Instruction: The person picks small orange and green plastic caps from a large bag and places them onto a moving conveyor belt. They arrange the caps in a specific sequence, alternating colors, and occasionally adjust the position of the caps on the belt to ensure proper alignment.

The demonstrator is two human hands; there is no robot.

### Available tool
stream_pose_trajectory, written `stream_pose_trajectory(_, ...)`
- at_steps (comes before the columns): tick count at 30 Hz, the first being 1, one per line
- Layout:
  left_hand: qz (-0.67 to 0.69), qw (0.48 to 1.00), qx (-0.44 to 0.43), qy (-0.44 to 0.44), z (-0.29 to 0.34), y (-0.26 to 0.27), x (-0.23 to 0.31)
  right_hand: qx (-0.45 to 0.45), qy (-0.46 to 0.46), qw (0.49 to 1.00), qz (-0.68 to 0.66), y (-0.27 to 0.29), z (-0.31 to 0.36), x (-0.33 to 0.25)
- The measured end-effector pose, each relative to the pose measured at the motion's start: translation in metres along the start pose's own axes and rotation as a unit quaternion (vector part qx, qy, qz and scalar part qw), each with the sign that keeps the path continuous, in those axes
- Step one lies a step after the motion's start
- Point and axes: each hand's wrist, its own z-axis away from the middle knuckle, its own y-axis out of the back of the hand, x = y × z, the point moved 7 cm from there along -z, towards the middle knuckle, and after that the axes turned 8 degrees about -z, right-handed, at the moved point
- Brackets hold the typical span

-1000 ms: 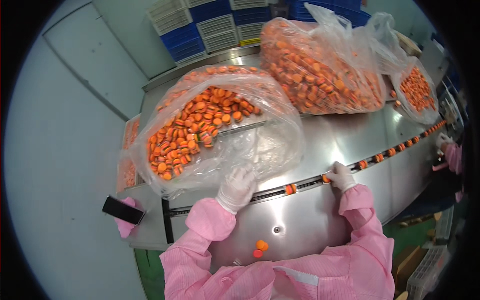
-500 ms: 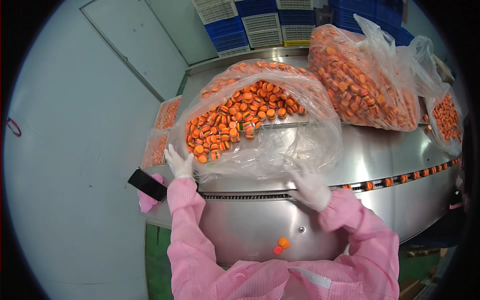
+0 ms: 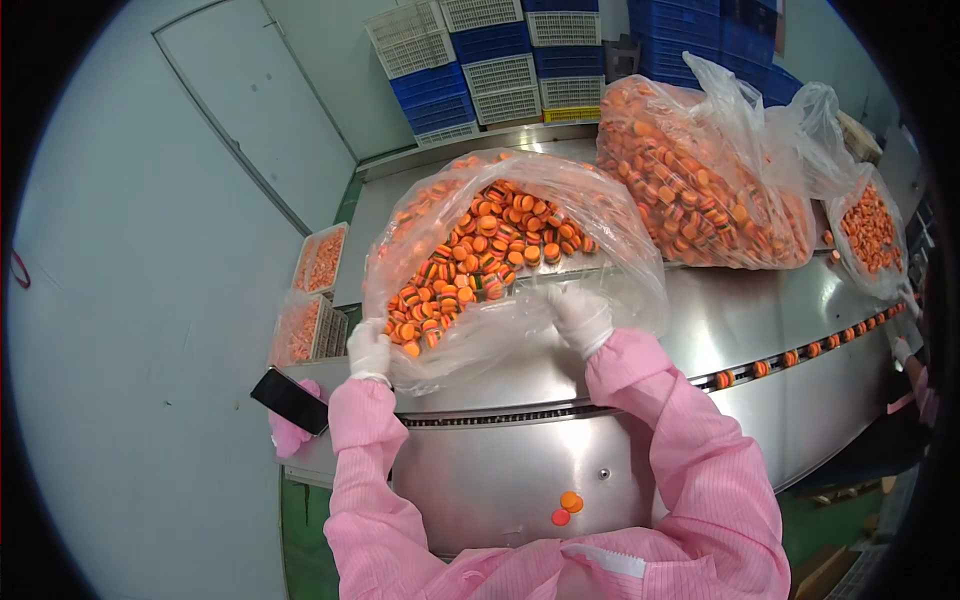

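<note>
A large clear plastic bag (image 3: 610,295) lies on its side on the steel worktop, its mouth toward me. Inside is a heap of small round layered pieces (image 3: 480,240), orange with red and green bands, like tiny burgers. My left hand (image 3: 369,350), in a white glove, is closed on the bag's near left edge. Gloved too, my right hand (image 3: 580,318) grips the film at the front right of the mouth; its fingertips are blurred and partly hidden. Loose film stretches between both hands.
A narrow conveyor (image 3: 500,416) curves past in front, carrying spaced pieces (image 3: 761,369) at the right. Loose discs (image 3: 570,502) lie near me. A fuller bag (image 3: 700,190) stands behind right, a phone (image 3: 290,400) at left, crates (image 3: 500,75) behind. Another person's gloved hand (image 3: 901,350) shows at far right.
My right hand has moved up and left from beside the conveyor to the bag's film. My left hand has closed on the bag's edge. The front film is drawn up, and the view has shifted slightly.
</note>
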Motion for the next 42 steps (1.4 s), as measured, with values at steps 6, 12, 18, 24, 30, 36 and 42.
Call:
stream_pose_trajectory(6, 0.125, 0.979, 0.003, -0.162, 0.035, -0.031, 0.104, 0.063, 0.037, 0.992, -0.102, 0.036, -0.045, -0.027)
stream_pose_trajectory(12, 0.191, 0.950, -0.237, -0.075, 0.007, -0.053, 0.205, 0.048, 0.136, 0.971, -0.189, 0.049, -0.056, -0.025)
stream_pose_trajectory(18, 0.216, 0.923, -0.151, -0.280, -0.021, -0.186, 0.226, 0.149, 0.169, 0.964, -0.143, 0.069, -0.049, -0.016)
stream_pose_trajectory(24, 0.326, 0.900, -0.205, -0.204, -0.030, -0.171, 0.233, 0.160, -0.202, 0.935, -0.244, 0.124, 0.073, 0.041)
stream_pose_trajectory(30, 0.400, 0.869, -0.229, -0.181, -0.029, -0.171, 0.251, 0.178, -0.207, 0.955, -0.113, 0.065, 0.075, 0.127)
stream_pose_trajectory(36, 0.249, 0.916, -0.209, -0.237, -0.036, -0.161, 0.249, 0.278, -0.157, 0.903, -0.287, 0.071, 0.006, 0.140)
stream_pose_trajectory(42, 0.423, 0.875, -0.214, -0.096, -0.073, -0.162, 0.262, 0.120, -0.044, 0.946, -0.299, 0.119, -0.092, 0.105)
